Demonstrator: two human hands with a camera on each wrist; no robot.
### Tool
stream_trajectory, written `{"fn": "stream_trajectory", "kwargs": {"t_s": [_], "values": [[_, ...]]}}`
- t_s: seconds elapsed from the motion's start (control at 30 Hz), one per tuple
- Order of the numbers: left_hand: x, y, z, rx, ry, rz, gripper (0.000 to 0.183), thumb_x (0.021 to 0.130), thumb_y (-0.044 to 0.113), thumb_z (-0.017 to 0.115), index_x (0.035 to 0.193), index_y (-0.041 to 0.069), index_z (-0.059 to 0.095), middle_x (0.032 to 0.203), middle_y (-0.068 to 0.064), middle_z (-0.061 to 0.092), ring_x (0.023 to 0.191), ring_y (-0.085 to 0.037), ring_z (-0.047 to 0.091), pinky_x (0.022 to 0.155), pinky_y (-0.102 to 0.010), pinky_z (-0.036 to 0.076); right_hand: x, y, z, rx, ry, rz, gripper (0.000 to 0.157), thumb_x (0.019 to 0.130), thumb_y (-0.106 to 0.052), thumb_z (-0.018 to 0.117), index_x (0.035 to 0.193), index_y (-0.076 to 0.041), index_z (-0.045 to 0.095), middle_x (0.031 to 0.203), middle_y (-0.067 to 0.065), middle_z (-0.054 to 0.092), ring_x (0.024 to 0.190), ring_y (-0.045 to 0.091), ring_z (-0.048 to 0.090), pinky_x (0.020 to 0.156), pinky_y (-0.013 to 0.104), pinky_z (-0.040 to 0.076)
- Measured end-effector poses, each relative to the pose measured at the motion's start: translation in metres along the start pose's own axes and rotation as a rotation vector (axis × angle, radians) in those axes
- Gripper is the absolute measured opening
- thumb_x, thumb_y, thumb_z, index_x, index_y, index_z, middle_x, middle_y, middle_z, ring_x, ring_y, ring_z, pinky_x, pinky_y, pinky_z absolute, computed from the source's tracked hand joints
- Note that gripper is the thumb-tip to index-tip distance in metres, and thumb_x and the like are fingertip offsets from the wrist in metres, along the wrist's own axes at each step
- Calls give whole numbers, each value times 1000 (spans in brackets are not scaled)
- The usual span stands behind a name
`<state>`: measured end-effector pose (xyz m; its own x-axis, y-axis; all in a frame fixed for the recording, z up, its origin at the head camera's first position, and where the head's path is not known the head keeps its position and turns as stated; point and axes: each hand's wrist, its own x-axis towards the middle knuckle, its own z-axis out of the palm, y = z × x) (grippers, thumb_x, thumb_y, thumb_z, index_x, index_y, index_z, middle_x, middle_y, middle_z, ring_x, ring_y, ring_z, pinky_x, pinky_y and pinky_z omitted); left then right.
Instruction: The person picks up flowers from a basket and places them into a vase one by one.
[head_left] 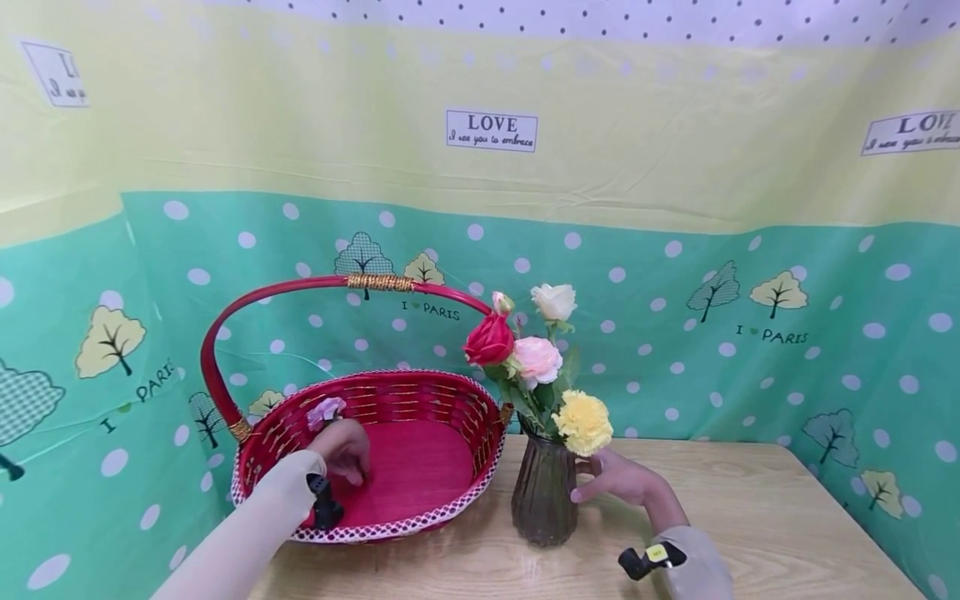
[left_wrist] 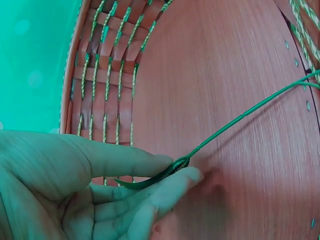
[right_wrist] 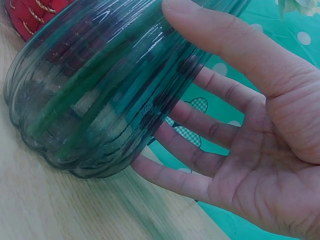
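Observation:
My left hand (head_left: 347, 450) reaches inside the red woven basket (head_left: 420, 521), pinching a thin green flower stem (left_wrist: 242, 116) and a leaf between thumb and fingers. A purple flower head (head_left: 326, 412) shows just beyond this hand in the head view; the left wrist view does not include it. At the ribbed glass vase (head_left: 545, 492), my right hand (head_left: 626, 482) holds the right side, thumb at the front and fingers reaching behind. The upright vase carries a red rose (head_left: 490, 339), a pink flower (head_left: 537, 361), a white rose (head_left: 554, 302) and a yellow carnation (head_left: 583, 422).
A tall red handle (head_left: 292, 289) arches over the basket, its right end behind the flowers. Basket and vase stand side by side on a wooden table (head_left: 780, 517). A printed cloth (head_left: 675, 292) hangs behind and along both sides.

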<state>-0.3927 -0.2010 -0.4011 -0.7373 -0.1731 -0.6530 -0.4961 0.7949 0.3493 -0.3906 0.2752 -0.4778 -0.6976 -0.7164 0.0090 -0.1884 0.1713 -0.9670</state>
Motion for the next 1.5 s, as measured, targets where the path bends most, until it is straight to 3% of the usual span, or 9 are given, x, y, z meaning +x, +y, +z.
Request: {"fn": "stream_trajectory", "kwargs": {"t_s": [0.23, 0.4, 0.67, 1.0, 1.2, 1.5], "values": [[-2, 1, 3, 7, 6, 20, 17, 90, 17, 75, 85, 0, 78, 69, -6, 73, 60, -10, 69, 67, -19, 58, -1, -2, 2, 20, -4, 17, 96, 86, -4, 76, 160, 4, 15, 163, 31, 23, 145, 50, 34, 109, 31, 48], [-4, 1, 3, 18, -23, -16, 20, 86, 23, 81, 88, 3, 81, 75, -8, 76, 66, -11, 73, 69, -19, 59, -1, -1, 0, 10, 0, 13, 95, 86, -5, 76, 159, 4, 16, 162, 30, 27, 145, 51, 34, 109, 29, 47], [1, 3, 1, 72, -71, -26, 16, 90, 18, 75, 90, 2, 81, 68, -2, 73, 58, -5, 68, 62, -14, 55, 1, 1, -2, 11, -4, 0, 96, 86, -5, 77, 160, 3, 16, 162, 30, 27, 145, 51, 34, 111, 31, 46], [-5, 1, 1, -74, -59, 30, 13, 88, 9, 76, 92, -3, 78, 76, -9, 76, 63, -10, 72, 74, -19, 60, 3, 3, -2, 5, -15, -28, 98, 85, -2, 76, 160, 2, 13, 162, 32, 23, 145, 52, 32, 114, 35, 43], [-8, 0, 1, -148, -50, 84, 10, 88, 8, 75, 90, -3, 76, 76, -9, 75, 64, -11, 71, 69, -18, 60, 2, 5, -3, -3, -15, -42, 98, 86, -2, 76, 161, 0, 13, 162, 31, 24, 144, 48, 36, 112, 35, 44], [-10, -5, 4, -131, -48, 197, 13, 89, 12, 76, 89, -1, 78, 77, -8, 77, 64, -9, 73, 68, -19, 60, 3, 5, -3, 6, -18, -28, 98, 87, -2, 76, 162, -5, 13, 163, 26, 24, 141, 38, 41, 110, 36, 46]]}}
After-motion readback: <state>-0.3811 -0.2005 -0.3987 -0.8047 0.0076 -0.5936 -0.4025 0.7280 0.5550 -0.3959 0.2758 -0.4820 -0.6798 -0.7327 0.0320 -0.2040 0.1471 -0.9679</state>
